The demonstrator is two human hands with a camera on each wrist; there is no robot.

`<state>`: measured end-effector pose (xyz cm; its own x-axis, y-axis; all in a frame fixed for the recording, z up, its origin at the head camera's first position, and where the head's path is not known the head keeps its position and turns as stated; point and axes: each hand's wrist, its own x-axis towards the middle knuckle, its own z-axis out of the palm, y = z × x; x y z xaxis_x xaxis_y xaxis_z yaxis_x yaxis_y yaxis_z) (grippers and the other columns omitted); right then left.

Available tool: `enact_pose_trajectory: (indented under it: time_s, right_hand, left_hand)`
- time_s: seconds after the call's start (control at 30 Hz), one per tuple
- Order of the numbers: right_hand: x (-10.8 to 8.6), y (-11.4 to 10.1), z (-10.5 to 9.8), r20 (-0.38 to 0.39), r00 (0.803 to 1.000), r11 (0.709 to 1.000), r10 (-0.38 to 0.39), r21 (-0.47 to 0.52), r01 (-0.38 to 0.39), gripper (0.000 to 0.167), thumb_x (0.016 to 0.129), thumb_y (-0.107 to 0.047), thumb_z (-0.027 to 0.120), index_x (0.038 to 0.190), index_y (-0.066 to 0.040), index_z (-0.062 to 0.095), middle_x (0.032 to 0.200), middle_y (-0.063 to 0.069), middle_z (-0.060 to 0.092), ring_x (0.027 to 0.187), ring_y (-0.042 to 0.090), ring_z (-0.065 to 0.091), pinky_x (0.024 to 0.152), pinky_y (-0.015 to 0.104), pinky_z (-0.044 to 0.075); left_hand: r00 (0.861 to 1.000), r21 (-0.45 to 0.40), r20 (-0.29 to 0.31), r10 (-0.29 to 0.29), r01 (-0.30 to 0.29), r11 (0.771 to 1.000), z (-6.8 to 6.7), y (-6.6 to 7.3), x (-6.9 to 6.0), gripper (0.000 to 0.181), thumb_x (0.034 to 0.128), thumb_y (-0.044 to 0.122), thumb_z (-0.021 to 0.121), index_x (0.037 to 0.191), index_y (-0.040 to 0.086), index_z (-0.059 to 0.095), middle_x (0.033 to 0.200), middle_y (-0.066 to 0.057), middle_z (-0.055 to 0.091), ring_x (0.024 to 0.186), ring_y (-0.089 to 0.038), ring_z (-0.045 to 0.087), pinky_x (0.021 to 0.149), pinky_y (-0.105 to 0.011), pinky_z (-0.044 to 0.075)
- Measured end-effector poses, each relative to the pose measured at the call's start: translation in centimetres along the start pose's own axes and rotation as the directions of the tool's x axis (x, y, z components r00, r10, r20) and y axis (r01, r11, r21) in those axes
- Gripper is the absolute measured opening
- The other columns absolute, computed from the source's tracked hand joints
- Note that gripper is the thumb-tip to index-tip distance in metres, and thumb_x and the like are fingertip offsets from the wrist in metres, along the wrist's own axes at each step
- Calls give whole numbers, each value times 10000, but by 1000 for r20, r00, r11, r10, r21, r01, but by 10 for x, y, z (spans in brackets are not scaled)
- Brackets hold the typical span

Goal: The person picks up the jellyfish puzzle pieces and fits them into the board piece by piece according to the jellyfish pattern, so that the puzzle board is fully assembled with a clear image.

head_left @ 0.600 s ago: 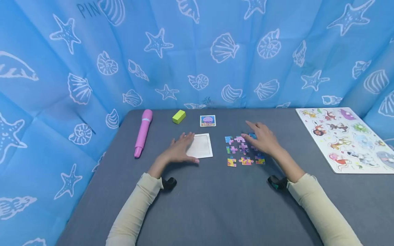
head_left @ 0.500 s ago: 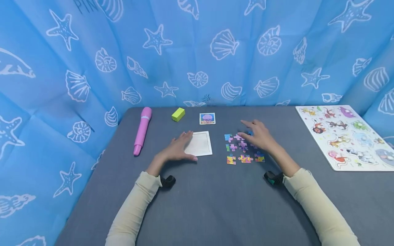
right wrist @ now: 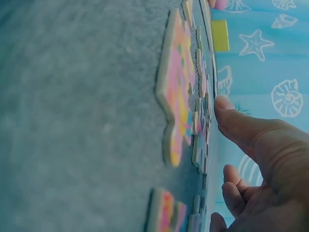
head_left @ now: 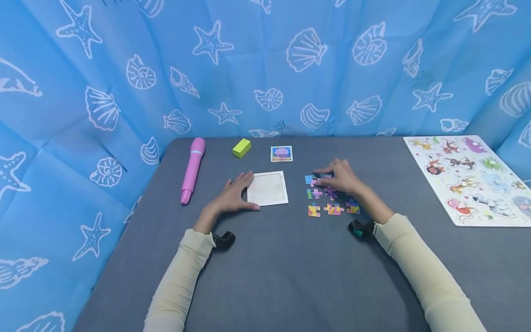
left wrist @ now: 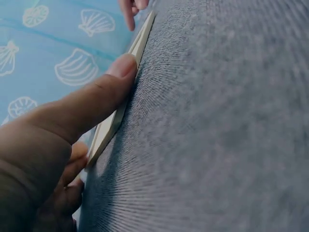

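Note:
A white square puzzle frame (head_left: pixel 267 188) lies flat on the grey table. My left hand (head_left: pixel 232 193) rests at its left side. The thumb touches the near-left corner and the other fingers lie along the far-left corner. Several jigsaw pieces (head_left: pixel 333 209) are laid out in rows right of the frame. My right hand (head_left: pixel 342 179) hovers low over the back row, thumb and index finger spread around the top-left piece (head_left: pixel 309 179); contact cannot be told. In the right wrist view the thumb (right wrist: pixel 241 123) stands near the pieces, with nothing visibly held.
Behind the frame lie a small jellyfish picture card (head_left: pixel 281 154) and a yellow-green block (head_left: pixel 242 148). A pink microphone-shaped toy (head_left: pixel 193 170) is at the left. An animal puzzle board (head_left: pixel 469 180) lies at the right. A blue shell-patterned curtain (head_left: pixel 265 69) hangs behind.
My right hand has moved left and down over the back-row pieces, its thumb and index finger nearer the top-left one. My left thumb has come to the frame's near-left corner. The head view has tilted slightly.

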<state>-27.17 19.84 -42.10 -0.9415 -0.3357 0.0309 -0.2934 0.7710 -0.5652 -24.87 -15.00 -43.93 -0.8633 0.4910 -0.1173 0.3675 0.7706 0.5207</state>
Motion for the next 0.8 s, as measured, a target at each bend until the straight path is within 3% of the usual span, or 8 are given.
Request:
enact_pose_trajectory:
  time_s: [0.27,0.53,0.8]
  right_hand:
    - [3,-1,1,17,1000,998,8,-61,-7,432,772,-316,729,1160,-146,650,994,160,458,873,272,319,677,344,238]
    - [5,-1,3,-9,1000,993,20,-114,-21,368,775,-341,723,1102,-176,687,990,145,490,884,269,344,713,413,250]
    - [7,-2,5,-24,999,998,32,-55,-33,333,776,-303,730,1069,-147,705,986,138,492,892,264,335,725,416,237]
  left_hand:
    - [999,-7,38,32,-32,999,-2,-1,1,1073,707,513,726,1489,128,100,1562,-20,76,1442,-229,24,1138,-522,-34]
    - [999,0,36,39,-39,999,-8,-13,-4,1072,697,488,744,1486,116,121,1560,-41,93,1441,-250,12,1127,-546,-42]
    - [998,23,39,40,-40,999,-6,-15,-1,1080,692,525,733,1488,144,112,1560,-7,97,1442,-228,6,1130,-538,-37]
